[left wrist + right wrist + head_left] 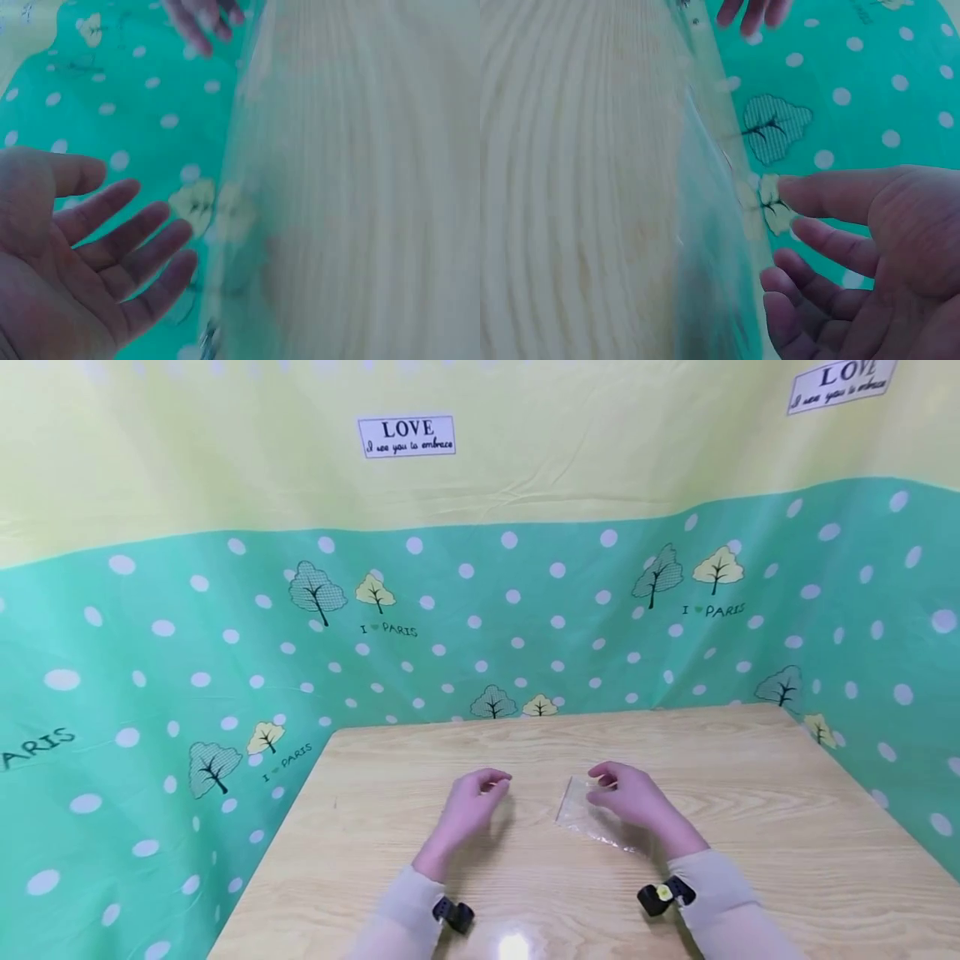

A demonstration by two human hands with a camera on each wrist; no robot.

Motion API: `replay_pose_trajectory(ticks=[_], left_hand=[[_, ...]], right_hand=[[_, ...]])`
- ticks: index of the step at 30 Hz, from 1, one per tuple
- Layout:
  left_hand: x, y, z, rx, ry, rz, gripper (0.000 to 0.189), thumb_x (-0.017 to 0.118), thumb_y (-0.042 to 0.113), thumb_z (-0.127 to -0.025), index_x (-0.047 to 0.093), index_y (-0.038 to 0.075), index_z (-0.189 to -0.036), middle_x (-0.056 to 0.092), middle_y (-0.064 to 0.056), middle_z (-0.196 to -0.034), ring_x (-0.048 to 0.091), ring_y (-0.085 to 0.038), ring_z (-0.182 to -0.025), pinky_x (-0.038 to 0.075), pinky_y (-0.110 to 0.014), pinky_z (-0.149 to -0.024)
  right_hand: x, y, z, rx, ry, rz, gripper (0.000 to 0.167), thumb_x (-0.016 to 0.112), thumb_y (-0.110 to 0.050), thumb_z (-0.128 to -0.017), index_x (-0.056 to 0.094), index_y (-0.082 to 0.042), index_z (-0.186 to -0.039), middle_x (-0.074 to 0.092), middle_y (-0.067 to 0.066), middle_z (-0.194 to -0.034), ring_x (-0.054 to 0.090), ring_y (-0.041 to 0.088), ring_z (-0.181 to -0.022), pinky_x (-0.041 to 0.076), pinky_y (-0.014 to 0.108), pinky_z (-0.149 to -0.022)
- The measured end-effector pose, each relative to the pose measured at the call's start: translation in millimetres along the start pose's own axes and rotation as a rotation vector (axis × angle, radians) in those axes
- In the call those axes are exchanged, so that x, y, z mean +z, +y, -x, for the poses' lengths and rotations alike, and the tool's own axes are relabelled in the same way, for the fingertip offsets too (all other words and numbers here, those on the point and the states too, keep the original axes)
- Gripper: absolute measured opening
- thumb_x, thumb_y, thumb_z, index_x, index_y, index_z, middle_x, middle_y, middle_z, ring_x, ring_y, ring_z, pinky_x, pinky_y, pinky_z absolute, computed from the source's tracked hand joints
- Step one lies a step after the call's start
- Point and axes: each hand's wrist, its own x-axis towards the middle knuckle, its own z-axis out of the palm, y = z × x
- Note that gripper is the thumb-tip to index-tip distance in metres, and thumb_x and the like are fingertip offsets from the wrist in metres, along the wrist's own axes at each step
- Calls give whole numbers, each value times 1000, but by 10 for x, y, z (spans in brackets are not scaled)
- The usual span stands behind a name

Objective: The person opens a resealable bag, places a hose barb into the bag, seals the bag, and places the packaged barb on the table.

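Note:
A see-through plastic bag (581, 814) lies flat on the wooden table (420, 752), slightly right of the middle. Over its right part hovers my right hand (633, 797), fingers bent loosely. In the right wrist view, that hand (855, 255) has nothing between thumb and fingertips, and the bag (712, 255) lies on the tabletop beside them. My left hand (472, 802) is held above the table to the left of the bag, apart from it. Its palm and spread, relaxed fingers show bare in the left wrist view, where the left hand (90, 262) holds nothing.
A green and yellow curtain (450, 602) with dots and trees hangs behind the table and along both sides. Black wrist cameras sit on both forearms, the left camera (453, 914) and the right camera (663, 896). A bright light reflection (513, 946) shows near the front.

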Motion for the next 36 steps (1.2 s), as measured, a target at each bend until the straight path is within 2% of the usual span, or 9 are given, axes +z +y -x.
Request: replay_pose_trajectory(ticks=[3,6,12,17,21,26,31,36], left_hand=[[181,75,-15,-56,-75,71,28,65,24,-107,75,6,-126,75,-6,-107,70,-21,-88,58,-33,-71],[304,136,-14,-99,-136,138,28,67,19,-104,73,3,-126,74,-9,-98,71,-24,-80,57,-33,-62],[440,202,-11,-168,-219,181,25,70,14,-102,73,-1,-122,74,-8,-86,71,-20,-73,59,-32,-64],[499,205,-13,-201,-227,200,17,73,8,-100,76,-1,-114,74,-8,-82,71,-18,-71,60,-31,-65],[519,202,-20,-212,-219,192,18,73,6,-99,76,-2,-115,75,-6,-83,72,-17,-71,61,-30,-67],[518,223,-7,-209,-222,180,19,74,4,-98,76,-2,-115,75,-5,-83,73,-16,-72,61,-29,-68],[520,242,5,-203,-227,128,17,75,5,-98,78,0,-114,74,-4,-79,71,-15,-70,59,-28,-63],[534,261,11,-194,-230,99,14,73,6,-99,79,2,-111,73,-5,-75,69,-15,-66,57,-28,-59]], right_hand=[[85,-13,-26,4,-34,19,49,84,-13,-87,67,2,-131,68,15,-113,64,30,-104,53,52,-96],[152,13,-43,-8,-52,56,49,86,-9,-82,69,0,-127,68,9,-106,63,24,-99,52,46,-92],[193,55,-55,-77,-89,62,47,85,0,-78,71,1,-123,67,6,-101,61,22,-95,51,40,-88],[185,45,-55,-89,-153,38,45,83,3,-81,71,-1,-125,66,6,-103,59,22,-96,50,38,-87],[180,42,-61,-114,-197,26,46,83,4,-84,70,0,-127,66,5,-105,60,22,-99,51,39,-90],[174,58,-67,-173,-233,9,45,82,6,-85,69,1,-129,68,5,-112,62,23,-105,53,44,-95],[157,65,-59,-233,-270,14,45,80,6,-86,69,2,-130,70,8,-117,63,26,-109,53,47,-99],[139,60,-50,-240,-285,24,43,78,6,-87,70,2,-128,71,10,-121,65,29,-112,53,50,-101]])
